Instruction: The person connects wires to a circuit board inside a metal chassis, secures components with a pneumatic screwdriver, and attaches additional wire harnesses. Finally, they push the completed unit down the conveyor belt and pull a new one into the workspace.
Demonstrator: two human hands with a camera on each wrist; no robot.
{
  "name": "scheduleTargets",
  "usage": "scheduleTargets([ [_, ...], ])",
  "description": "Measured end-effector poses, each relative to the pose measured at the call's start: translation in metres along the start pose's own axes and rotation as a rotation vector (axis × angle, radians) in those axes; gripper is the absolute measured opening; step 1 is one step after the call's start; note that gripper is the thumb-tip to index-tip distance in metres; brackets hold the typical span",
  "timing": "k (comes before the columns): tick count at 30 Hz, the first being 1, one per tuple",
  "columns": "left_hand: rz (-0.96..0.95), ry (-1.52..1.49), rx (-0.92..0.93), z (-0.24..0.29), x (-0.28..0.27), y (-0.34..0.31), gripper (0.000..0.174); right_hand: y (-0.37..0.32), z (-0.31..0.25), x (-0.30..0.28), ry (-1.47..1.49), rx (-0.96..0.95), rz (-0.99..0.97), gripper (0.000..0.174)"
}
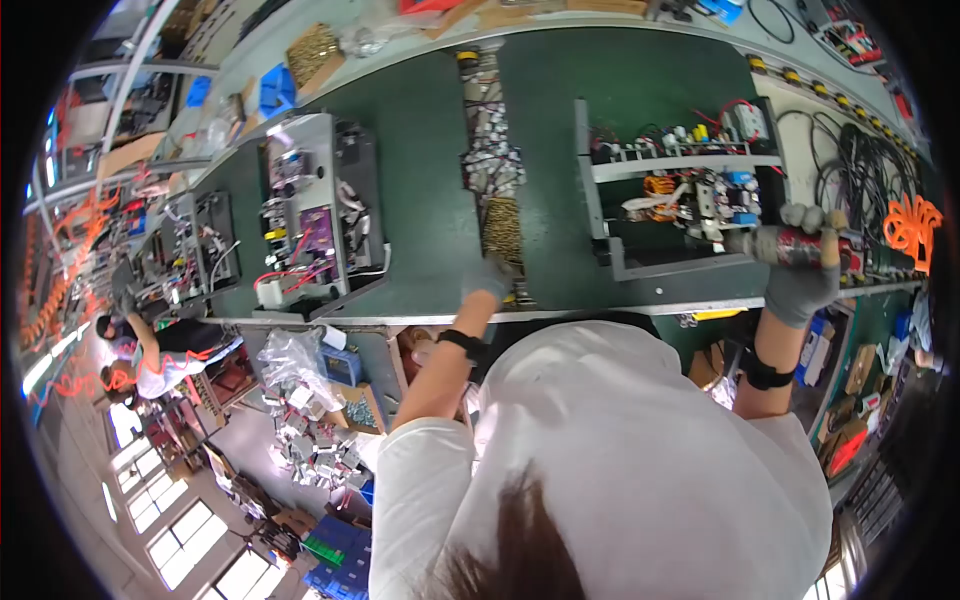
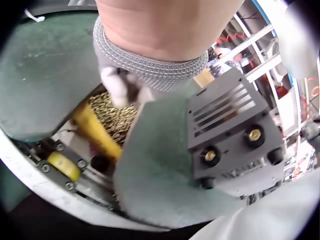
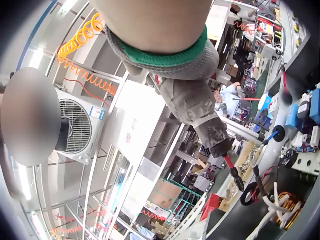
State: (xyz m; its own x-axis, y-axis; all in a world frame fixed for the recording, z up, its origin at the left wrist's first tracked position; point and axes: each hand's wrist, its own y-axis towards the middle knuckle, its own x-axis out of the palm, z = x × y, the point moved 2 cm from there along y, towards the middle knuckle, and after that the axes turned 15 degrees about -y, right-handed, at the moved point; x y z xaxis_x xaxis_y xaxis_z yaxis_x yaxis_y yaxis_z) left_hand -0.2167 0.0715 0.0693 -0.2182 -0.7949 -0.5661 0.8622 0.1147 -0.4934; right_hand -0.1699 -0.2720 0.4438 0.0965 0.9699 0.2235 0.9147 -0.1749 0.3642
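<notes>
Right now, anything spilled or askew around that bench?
Possibly: grey and white parts lie in a loose jumble near the cardboard box, beyond the bench's near edge. Might be normal storage; no clear damage visible.

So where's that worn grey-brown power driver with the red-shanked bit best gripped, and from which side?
Probably round the driver's thick body, behind its knurled collar, coming from the end opposite the bit. The rounded body looks wide enough to wrap, while the nose narrows towards that slim bit. The right hand holds the body.
</notes>
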Motion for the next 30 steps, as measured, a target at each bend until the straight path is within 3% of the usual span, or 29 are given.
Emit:
scheduleTargets([
  [1,-0.329,0.407,0.194,-0.061,0.056,0.033,0.035,-0.004,0.004,0.000,0.020,0.023,-0.006,0.022],
  [2,-0.306,0.412,0.176,0.001,0.030,-0.003,0.035,-0.006,0.000,0.001,0.020,0.048,0.000,0.022],
  [3,-0.284,0.067,-0.169,0.055,-0.025,-0.036,0.040,-0.010,0.001,0.002,0.006,0.055,0.021,0.023],
  [8,-0.266,-0.022,-0.364,0.046,-0.036,-0.015,0.036,-0.024,0.000,0.010,-0.072,0.012,-0.021,0.023],
  [12,-0.153,-0.009,-0.354,0.014,-0.019,0.005,0.031,-0.034,0.001,0.014,-0.063,0.017,-0.016,0.020],
  [14,-0.278,0.165,-0.241,0.003,-0.018,0.012,0.028,-0.039,0.007,0.011,-0.062,0.016,-0.005,0.019],
  [16,-0.152,0.058,-0.370,0.012,-0.047,-0.002,0.027,-0.046,0.008,0.012,-0.052,0.021,0.004,0.019],
  [19,-0.163,0.075,-0.312,0.001,-0.069,-0.006,0.030,-0.055,0.012,0.018,-0.094,0.048,0.045,0.021],
  [23,-0.172,0.139,-0.166,0.004,-0.052,-0.002,0.035,-0.061,0.015,0.026,-0.144,0.085,0.155,0.019],
  [25,-0.010,0.196,0.012,0.010,-0.045,-0.001,0.040,-0.064,0.010,0.038,-0.177,0.076,0.167,0.019],
  [30,-0.016,0.104,0.062,-0.030,-0.018,0.034,0.043,-0.071,0.002,0.044,-0.266,0.102,0.267,0.021],
])
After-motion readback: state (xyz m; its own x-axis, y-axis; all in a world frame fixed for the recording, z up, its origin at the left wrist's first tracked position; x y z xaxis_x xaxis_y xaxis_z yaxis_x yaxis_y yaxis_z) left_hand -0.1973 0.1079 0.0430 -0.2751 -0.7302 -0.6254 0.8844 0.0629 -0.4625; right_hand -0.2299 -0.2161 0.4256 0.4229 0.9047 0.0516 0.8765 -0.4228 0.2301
